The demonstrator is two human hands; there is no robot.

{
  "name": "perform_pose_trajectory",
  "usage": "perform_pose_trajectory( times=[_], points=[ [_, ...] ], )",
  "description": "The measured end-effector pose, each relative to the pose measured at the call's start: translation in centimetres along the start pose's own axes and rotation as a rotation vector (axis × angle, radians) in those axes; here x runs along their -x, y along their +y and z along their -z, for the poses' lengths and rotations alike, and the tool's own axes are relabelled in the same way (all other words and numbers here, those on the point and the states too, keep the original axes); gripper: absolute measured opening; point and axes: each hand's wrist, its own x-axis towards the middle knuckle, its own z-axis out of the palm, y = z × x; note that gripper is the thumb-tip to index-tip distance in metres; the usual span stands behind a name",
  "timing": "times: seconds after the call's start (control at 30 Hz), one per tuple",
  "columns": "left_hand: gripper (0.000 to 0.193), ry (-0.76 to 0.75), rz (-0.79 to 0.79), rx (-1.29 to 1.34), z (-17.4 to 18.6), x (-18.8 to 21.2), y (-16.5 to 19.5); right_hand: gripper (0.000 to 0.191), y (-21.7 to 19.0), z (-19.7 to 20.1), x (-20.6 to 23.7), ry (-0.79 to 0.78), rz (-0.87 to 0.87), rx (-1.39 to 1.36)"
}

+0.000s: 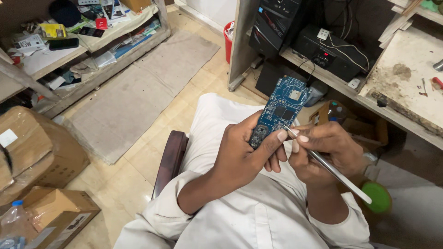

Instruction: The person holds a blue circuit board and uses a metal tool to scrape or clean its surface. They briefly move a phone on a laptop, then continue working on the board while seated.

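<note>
The left hand [242, 154] covers the lower end of the blue board [280, 109], so its bottom edge is hidden; the tip of the metal tool [328, 167] sits behind a fingertip, and whether it touches the board cannot be told; the board's small parts are too fine to make out; the plastic bottle [13, 221] and cardboard boxes [32, 152] are cut off by the left edge; the bench [410, 78] runs out of the right edge.

Tiled floor [138, 152] bears a grey mat [138, 92] and cardboard boxes [41, 152].
</note>
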Motion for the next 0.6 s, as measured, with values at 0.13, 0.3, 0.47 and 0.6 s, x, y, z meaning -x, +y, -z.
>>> perform_pose_trajectory(
  times=[0.13, 0.3, 0.47, 0.6],
  points=[
    [0.018, -0.016, -0.006, 0.038, -0.05, -0.02, -0.15, 0.013, 0.02, 0.25, -0.34, -0.023, 0.033, 0.041],
    [0.017, -0.024, 0.003, 0.051, 0.05, -0.07, -0.38, 0.016, -0.22, 0.61, -0.89, -0.077, 0.018, 0.065],
    [0.018, -0.006, 0.001, 0.031, 0.12, -0.09, -0.43, 0.013, -0.43, 0.36, -0.85, -0.063, 0.005, 0.044],
    [0.018, -0.002, -0.009, 0.015, 0.11, -0.09, -0.33, 0.013, -0.31, 0.15, -0.72, -0.034, 0.067, 0.145]
  ],
)
